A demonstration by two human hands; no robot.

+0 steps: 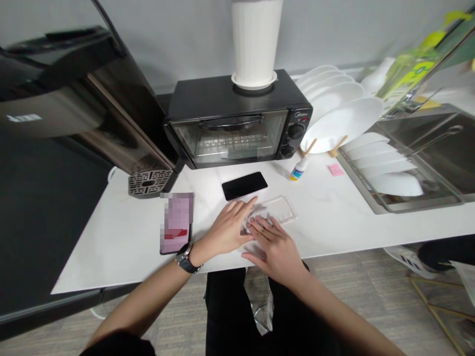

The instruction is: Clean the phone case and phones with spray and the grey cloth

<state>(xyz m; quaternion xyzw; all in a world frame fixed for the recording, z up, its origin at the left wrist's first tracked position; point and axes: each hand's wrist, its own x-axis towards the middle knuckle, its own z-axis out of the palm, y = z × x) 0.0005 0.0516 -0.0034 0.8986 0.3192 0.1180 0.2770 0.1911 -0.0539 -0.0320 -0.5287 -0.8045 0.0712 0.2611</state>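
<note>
Left hand (226,228): laid flat, palm down, fingers spread and released, resting on the near left end of a clear phone case (273,211); nothing is grasped. A dark wristwatch (186,259) is worn on its wrist. Right hand (272,245): likewise flat and open, fingertips pressed onto the same case just beside the left hand; nothing is clenched. Clear phone case: lying flat on the white countertop (334,217), near its front edge, its right end left uncovered by the hands. Black phone (244,185): screen dark, lying flat just beyond the case, apart from both hands. Second phone (176,222): screen lit with pink, found to the left of the left hand, near the counter's front. Small white bottle (299,169): blue label, set to the far right of the black phone, tilted. Pink sticky note (336,169): placed right of the bottle. Black toaster oven (237,118): positioned at the far side against the wall, with a white ribbed pot (255,42) stood on its top. White plates (341,116): racked upright to the right of the oven, with more seen in a dish rack (393,173) at the steel sink (438,148). Dark appliance (74,94): located far left, a perforated drip tray (148,182) at its foot.
</note>
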